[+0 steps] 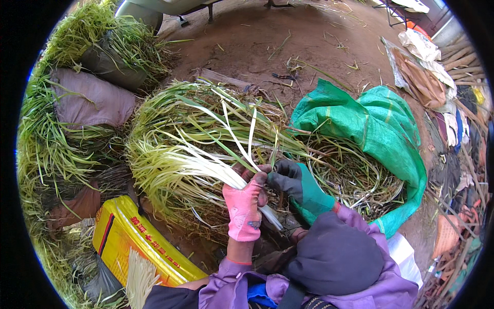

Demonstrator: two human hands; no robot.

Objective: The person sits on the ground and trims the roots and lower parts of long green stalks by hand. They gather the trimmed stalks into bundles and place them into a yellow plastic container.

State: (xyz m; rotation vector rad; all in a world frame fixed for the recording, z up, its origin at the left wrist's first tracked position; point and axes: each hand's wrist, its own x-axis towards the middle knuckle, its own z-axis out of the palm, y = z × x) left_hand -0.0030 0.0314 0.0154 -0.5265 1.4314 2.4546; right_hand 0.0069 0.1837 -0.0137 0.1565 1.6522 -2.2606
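My left hand (247,204), in a pink knit glove with bare fingertips, grips a bunch of long white-stalked leafy greens (200,164). Their pale yellow-green leaves fan out to the left, and the white stalk ends (272,218) stick out below the fist. Close beside it, my right hand (299,181) wears a green glove with dark coated fingers. Its thumb and fingertips come together on a thin leaf (274,148) next to the bunch. Underneath both hands lies a large heap of the same greens (154,135), roots and dry bits mixed in.
A green woven sack (382,123) lies folded open around plant trimmings (359,170) at right. Cloth-wrapped bundles, one in mauve cloth (92,98), stand at left. A yellow printed box (142,243) is at lower left. Dark rounded cloth (335,255) hides part of my right sleeve.
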